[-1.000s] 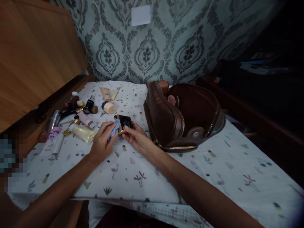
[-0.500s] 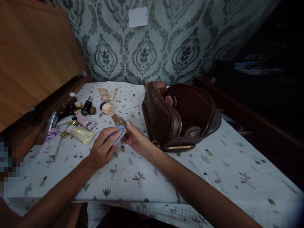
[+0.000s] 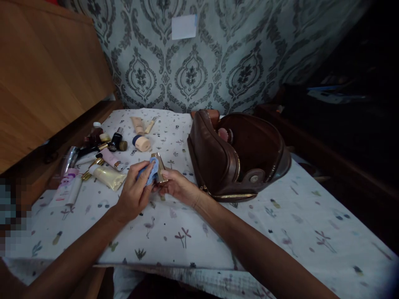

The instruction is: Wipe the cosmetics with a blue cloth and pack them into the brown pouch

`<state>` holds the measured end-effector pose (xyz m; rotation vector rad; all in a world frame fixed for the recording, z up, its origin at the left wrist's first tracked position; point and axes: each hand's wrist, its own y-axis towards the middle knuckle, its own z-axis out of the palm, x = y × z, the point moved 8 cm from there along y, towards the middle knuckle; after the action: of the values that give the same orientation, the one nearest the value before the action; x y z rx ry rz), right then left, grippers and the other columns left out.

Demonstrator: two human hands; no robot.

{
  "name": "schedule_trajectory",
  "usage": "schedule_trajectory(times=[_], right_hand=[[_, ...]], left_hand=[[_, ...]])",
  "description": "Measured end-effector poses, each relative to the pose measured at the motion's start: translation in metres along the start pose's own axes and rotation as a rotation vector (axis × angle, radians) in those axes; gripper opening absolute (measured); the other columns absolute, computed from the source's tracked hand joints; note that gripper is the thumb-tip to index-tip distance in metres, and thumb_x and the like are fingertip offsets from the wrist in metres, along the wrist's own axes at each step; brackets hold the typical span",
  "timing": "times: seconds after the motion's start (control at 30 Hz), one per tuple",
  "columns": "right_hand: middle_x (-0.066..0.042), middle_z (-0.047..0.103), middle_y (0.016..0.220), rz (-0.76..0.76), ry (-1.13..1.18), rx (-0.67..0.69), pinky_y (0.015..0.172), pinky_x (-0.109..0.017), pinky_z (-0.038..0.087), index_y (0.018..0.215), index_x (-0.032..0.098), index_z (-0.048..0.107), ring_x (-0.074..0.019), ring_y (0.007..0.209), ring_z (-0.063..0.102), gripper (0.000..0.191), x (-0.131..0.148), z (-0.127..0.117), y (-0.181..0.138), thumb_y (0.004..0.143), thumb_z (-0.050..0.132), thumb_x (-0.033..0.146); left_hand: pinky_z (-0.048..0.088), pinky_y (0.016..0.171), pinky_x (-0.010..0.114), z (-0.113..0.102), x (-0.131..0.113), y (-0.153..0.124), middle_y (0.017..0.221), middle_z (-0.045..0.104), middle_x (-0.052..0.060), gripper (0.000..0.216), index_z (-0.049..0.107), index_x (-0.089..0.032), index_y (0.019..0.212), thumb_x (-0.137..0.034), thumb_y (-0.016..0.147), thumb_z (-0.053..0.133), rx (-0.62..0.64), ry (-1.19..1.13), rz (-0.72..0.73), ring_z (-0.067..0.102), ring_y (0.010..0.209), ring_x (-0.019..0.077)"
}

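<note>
My left hand (image 3: 133,192) is closed on a crumpled blue cloth (image 3: 152,169), which presses against a flat gold case (image 3: 161,167). My right hand (image 3: 177,185) grips this shiny case by its near end, thumb on top; the fingers beneath are partly hidden. Whether it is a compact or a palette I cannot tell. Both hands are held over the patterned white tablecloth (image 3: 162,249). Just beyond them lies a beige bottle with a dark blue cap (image 3: 141,143). A pale yellow tube (image 3: 108,177) rests left of my left hand.
An unzipped brown leather bag (image 3: 215,166) stands to the right, with a pink round item (image 3: 222,134) inside. Several cosmetics lie at the left, among them a pink tube (image 3: 111,159), a black bottle (image 3: 116,139) and a white-and-purple tube (image 3: 65,187). A wooden panel (image 3: 52,70) rises at the left.
The gold case has turned from lying slanted to a more upright angle. My left hand and the cloth have shifted slightly left and up along it. The view has moved a little.
</note>
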<state>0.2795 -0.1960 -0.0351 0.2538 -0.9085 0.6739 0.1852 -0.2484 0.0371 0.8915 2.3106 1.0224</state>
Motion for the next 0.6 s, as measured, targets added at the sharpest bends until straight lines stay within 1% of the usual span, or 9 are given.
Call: schedule_trajectory(times=[0.13, 0.27, 0.4, 0.5, 0.6], right_hand=[[0.0, 0.068, 0.077, 0.013, 0.024, 0.041, 0.052, -0.02, 0.044, 0.087, 0.017, 0.068, -0.0131, 0.068, 0.065, 0.037, -0.001, 0.002, 0.0, 0.069, 0.079, 0.047], [-0.001, 0.07, 0.079, 0.034, 0.077, 0.084, 0.061, -0.02, 0.048, 0.089, 0.015, 0.068, -0.0126, 0.071, 0.067, 0.034, -0.002, 0.003, -0.002, 0.07, 0.078, 0.042], [-0.001, 0.07, 0.079, 0.035, 0.106, 0.137, 0.067, -0.022, 0.05, 0.093, 0.016, 0.068, -0.015, 0.075, 0.068, 0.035, -0.001, 0.007, -0.004, 0.068, 0.08, 0.038], [-0.002, 0.07, 0.081, 0.037, 0.108, 0.14, 0.068, -0.023, 0.051, 0.093, 0.016, 0.069, -0.0152, 0.077, 0.068, 0.036, -0.001, 0.008, -0.005, 0.068, 0.082, 0.038], [-0.003, 0.069, 0.082, 0.045, 0.111, 0.126, 0.07, -0.025, 0.051, 0.094, 0.016, 0.07, -0.0152, 0.079, 0.066, 0.034, -0.001, 0.008, -0.005, 0.071, 0.082, 0.039]], left_hand=[[0.05, 0.102, 0.038, 0.0, 0.005, 0.001, 0.129, 0.052, 0.014, 0.058, 0.037, -0.021, 0.152, -0.013, 0.096, 0.045, -0.002, -0.012, -0.051, 0.054, 0.12, 0.0247], [0.05, 0.101, 0.036, 0.001, 0.008, 0.002, 0.127, 0.051, 0.013, 0.054, 0.041, -0.019, 0.149, -0.012, 0.095, 0.045, 0.004, -0.039, -0.102, 0.055, 0.118, 0.0231], [0.051, 0.1, 0.036, 0.001, 0.014, 0.001, 0.123, 0.054, 0.011, 0.047, 0.048, -0.019, 0.143, -0.016, 0.096, 0.046, -0.007, -0.061, -0.165, 0.056, 0.115, 0.0229], [0.051, 0.1, 0.037, 0.004, 0.02, 0.0, 0.122, 0.055, 0.01, 0.043, 0.052, -0.019, 0.139, -0.018, 0.096, 0.046, 0.027, -0.101, -0.22, 0.057, 0.115, 0.023], [0.052, 0.1, 0.039, 0.007, 0.024, -0.001, 0.122, 0.056, 0.01, 0.044, 0.053, -0.02, 0.138, -0.018, 0.095, 0.047, 0.053, -0.119, -0.255, 0.057, 0.115, 0.0234]])
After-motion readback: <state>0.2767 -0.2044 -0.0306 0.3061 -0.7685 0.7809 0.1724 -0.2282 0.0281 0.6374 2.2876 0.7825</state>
